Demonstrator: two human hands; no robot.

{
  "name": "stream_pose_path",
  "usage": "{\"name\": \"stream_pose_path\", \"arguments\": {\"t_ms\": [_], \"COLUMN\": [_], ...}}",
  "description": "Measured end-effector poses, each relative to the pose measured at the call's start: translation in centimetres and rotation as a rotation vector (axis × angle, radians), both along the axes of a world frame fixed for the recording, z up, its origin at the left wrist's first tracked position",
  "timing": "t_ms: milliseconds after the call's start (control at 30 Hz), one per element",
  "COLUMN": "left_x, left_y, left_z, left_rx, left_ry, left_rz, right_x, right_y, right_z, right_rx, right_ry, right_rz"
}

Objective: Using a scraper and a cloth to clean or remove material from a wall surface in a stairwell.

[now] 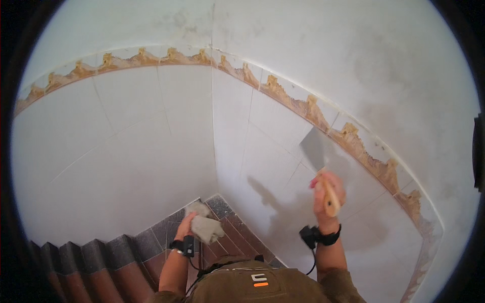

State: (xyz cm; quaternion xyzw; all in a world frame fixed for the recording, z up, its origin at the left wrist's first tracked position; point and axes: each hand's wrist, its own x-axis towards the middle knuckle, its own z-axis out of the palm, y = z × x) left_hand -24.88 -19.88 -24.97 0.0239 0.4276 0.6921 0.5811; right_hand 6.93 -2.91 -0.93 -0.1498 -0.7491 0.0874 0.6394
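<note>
My right hand (330, 191) grips the wooden handle of a putty knife (314, 149) with a broad metal blade. The blade lies over the white wall tiles (280, 125), its far edge close below the decorative tile border (282, 92); whether it touches the wall cannot be told. Lower and to the left, my left hand (185, 227) holds a crumpled pale cloth (207, 228) above the tiled landing. Both wrists wear black straps with small devices and cables.
Two tiled walls meet at a corner, with stained plaster (379, 75) above the border. Brown and dark tiled steps (102, 261) lie at the lower left, beside the landing (242, 235). A dark object (478, 151) shows at the right rim.
</note>
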Motion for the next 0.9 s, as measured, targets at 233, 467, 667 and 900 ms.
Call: {"name": "stream_pose_path", "arguments": {"t_ms": [233,467,667,900], "left_x": [-3.9,-0.5,1.7,-0.2], "left_y": [-18.2,-31.8,-32.8,-30.9], "left_z": [-11.7,-16.2,-20.6,-25.0], "left_rx": [0.075,-0.256,-0.377,-0.154], "left_ry": [0.106,0.175,-0.048,-0.21], "left_rz": [0.442,0.946,1.073,1.006], "right_x": [1.5,1.2,0.5,-0.5], "right_y": [4.9,5.1,6.5,7.5], "right_z": [4.3,4.8,3.9,4.3], "right_rx": [0.464,0.39,0.526,0.505], "right_ry": [-0.154,-0.245,-0.189,-0.215], "right_rz": [-0.447,-0.327,-0.52,-0.455]}}
